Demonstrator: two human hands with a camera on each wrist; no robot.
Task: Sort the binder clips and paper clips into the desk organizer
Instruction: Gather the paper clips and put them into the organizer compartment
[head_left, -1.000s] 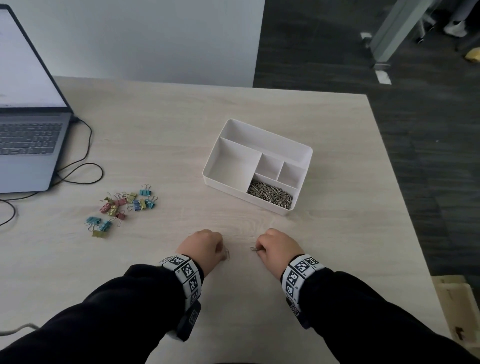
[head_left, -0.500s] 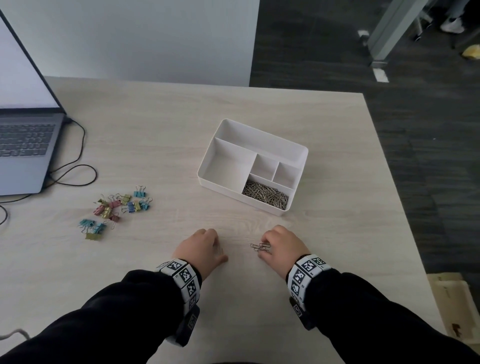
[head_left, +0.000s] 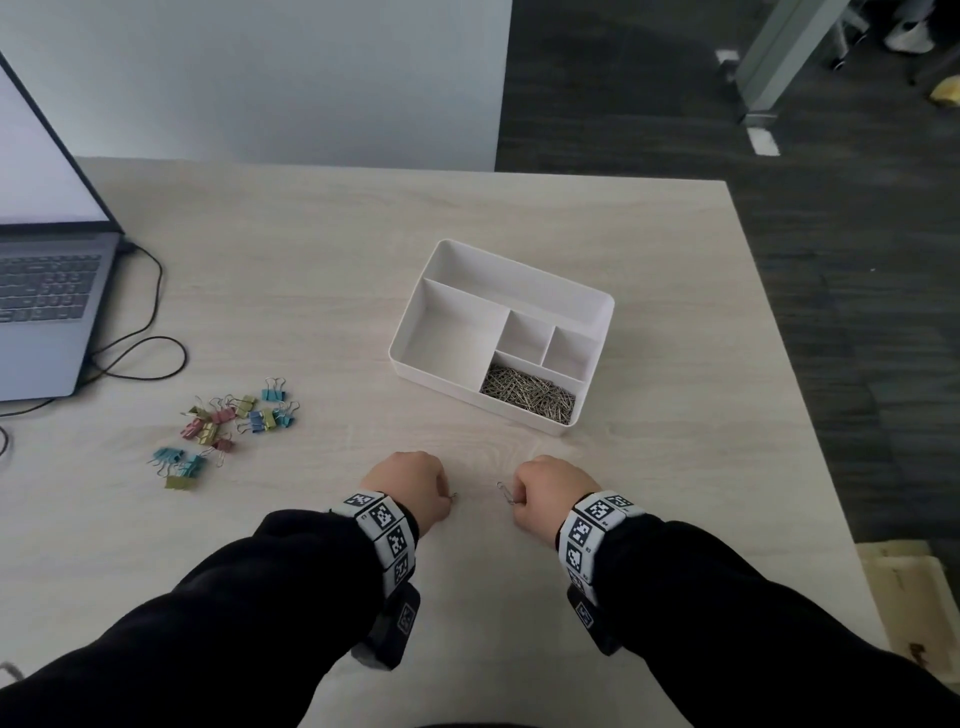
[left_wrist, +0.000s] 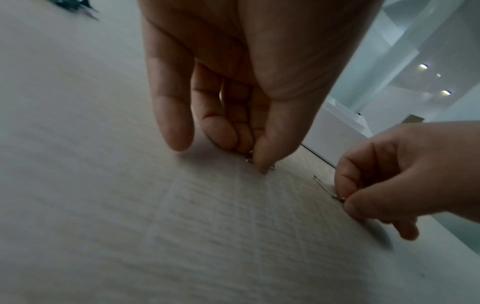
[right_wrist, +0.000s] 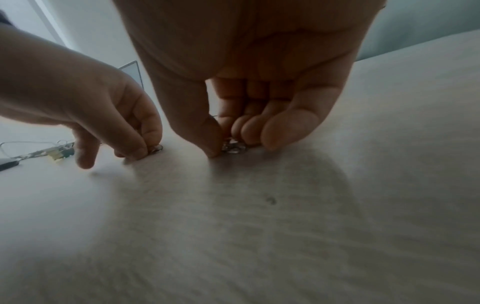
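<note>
The white desk organizer (head_left: 415, 317) stands mid-table, with a heap of paper clips (head_left: 527, 398) in its near right compartment. Coloured binder clips (head_left: 228, 428) lie scattered to the left. My left hand (head_left: 410, 486) pinches a paper clip (left_wrist: 249, 159) against the table between thumb and fingers. My right hand (head_left: 548, 488) pinches a few paper clips (right_wrist: 233, 148) the same way, and one wire end (head_left: 504, 491) sticks out to its left. Both hands sit close together, in front of the organizer.
An open laptop (head_left: 47, 312) with a black cable (head_left: 150, 338) stands at the far left. The table's right edge (head_left: 810, 415) drops to dark floor. The organizer's other compartments hold nothing I can see.
Both hands have curled tighter onto the clips on the table. The right hand has closed over the clips that lay beside its fingertips half a second ago.
</note>
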